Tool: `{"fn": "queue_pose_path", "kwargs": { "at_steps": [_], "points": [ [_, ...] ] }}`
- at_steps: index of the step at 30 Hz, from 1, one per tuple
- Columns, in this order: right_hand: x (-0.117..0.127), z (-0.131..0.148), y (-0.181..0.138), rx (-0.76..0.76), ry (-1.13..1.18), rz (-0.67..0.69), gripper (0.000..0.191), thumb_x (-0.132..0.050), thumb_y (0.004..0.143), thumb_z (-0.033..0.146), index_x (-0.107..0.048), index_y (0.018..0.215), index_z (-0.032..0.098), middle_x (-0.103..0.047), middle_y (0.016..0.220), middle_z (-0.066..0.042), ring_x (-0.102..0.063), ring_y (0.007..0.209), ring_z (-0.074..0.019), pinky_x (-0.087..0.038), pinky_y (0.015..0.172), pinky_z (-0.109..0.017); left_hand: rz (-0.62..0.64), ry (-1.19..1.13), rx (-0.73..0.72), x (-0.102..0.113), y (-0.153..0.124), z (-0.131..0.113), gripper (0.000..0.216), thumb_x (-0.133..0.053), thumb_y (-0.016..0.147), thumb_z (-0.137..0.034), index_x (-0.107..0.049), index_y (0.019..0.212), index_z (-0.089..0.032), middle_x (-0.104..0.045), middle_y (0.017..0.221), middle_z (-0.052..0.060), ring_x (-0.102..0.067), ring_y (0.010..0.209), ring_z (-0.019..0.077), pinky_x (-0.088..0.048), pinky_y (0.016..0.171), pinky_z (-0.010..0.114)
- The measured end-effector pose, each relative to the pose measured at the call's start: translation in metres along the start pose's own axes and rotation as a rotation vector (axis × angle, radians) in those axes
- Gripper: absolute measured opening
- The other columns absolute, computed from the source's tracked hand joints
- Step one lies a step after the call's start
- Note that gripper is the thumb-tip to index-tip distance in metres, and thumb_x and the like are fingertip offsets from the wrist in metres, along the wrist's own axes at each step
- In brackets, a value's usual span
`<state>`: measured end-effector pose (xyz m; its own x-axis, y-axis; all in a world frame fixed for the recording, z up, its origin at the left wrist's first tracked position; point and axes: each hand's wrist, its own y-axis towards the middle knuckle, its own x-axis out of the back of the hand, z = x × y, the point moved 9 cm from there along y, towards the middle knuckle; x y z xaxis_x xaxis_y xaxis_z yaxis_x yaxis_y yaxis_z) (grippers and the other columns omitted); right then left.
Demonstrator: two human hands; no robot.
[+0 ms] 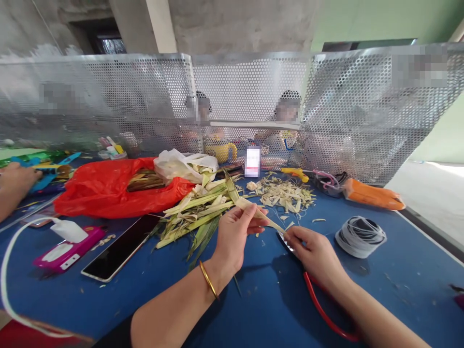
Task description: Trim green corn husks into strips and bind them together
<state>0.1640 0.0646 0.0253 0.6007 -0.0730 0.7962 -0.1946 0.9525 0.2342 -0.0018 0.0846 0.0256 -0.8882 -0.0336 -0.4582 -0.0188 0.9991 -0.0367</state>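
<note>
My left hand (pixel 235 236) pinches a pale green palm leaf strip (pixel 253 211) above the blue table (pixel 253 299). My right hand (pixel 313 251) grips red-handled scissors (pixel 322 309), their blades meeting the strip's lower end near my fingers. A gold bangle circles my left wrist. Just behind my left hand lies a pile of green leaf strips (pixel 195 212), and further back a heap of pale leaf trimmings (pixel 286 193).
A red plastic bag (pixel 108 191) with leaves and a white bag (pixel 184 164) lie at left. A phone (pixel 118 249), a pink power bank (pixel 67 251) with white cable, a coil of white cord (pixel 360 236), an orange tool (pixel 373 194). Another person's hand (pixel 14 181) at far left. Perforated metal screen (pixel 253 92) behind.
</note>
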Motion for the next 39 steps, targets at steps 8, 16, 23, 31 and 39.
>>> {"fn": "queue_pose_path", "kwargs": {
  "at_steps": [8, 16, 23, 31, 39],
  "points": [
    [0.044, -0.011, 0.004, 0.031, -0.362, -0.311, 0.027, -0.043, 0.091, 0.032, -0.065, 0.078, 0.022, -0.070, 0.079, -0.003, -0.061, 0.066, -0.0194, -0.036, 0.058, -0.027, 0.320, 0.031, 0.094, -0.019, -0.004, 0.008, 0.047, -0.064, 0.074, -0.058, -0.070, 0.065, -0.012, -0.073, 0.085, 0.010, -0.067, 0.068, 0.0153, -0.049, 0.061, 0.023],
    [0.057, 0.030, -0.010, 0.434, -0.438, -0.482, 0.024, -0.046, 0.095, 0.024, -0.068, 0.091, 0.017, -0.071, 0.081, -0.005, -0.062, 0.073, -0.0175, -0.042, 0.074, -0.028, 0.360, 0.315, 0.366, -0.014, -0.003, 0.048, 0.049, -0.068, 0.069, -0.059, -0.064, 0.089, -0.015, -0.071, 0.091, 0.007, -0.066, 0.057, 0.0152, -0.044, 0.053, 0.024],
    [0.041, 0.046, -0.015, 0.588, -0.527, -0.441, 0.026, -0.044, 0.096, 0.019, -0.069, 0.090, 0.016, -0.071, 0.079, -0.006, -0.060, 0.069, -0.0175, -0.040, 0.076, -0.030, 0.427, 0.242, 0.414, -0.027, -0.018, 0.059, 0.035, -0.076, 0.065, -0.045, -0.068, 0.077, -0.013, -0.068, 0.069, 0.003, -0.062, 0.059, 0.0113, -0.048, 0.063, 0.024],
    [0.040, 0.026, -0.007, 0.412, -0.612, -0.415, 0.024, -0.046, 0.095, 0.021, -0.070, 0.088, 0.019, -0.070, 0.076, -0.004, -0.063, 0.068, -0.0185, -0.039, 0.075, -0.031, 0.285, 0.357, 0.339, -0.014, -0.006, 0.058, 0.009, -0.070, 0.071, -0.021, -0.065, 0.069, -0.014, -0.060, 0.055, -0.003, -0.052, 0.044, 0.0071, -0.041, 0.047, 0.020],
    [0.056, -0.003, 0.003, 0.042, -0.492, -0.333, 0.024, -0.047, 0.089, 0.034, -0.067, 0.091, 0.022, -0.072, 0.086, -0.003, -0.065, 0.067, -0.0188, -0.041, 0.057, -0.028, 0.165, 0.388, 0.313, -0.005, -0.002, 0.052, 0.008, -0.064, 0.077, -0.016, -0.064, 0.069, -0.014, -0.061, 0.057, -0.002, -0.053, 0.041, 0.0068, -0.039, 0.043, 0.019]
  ]
}}
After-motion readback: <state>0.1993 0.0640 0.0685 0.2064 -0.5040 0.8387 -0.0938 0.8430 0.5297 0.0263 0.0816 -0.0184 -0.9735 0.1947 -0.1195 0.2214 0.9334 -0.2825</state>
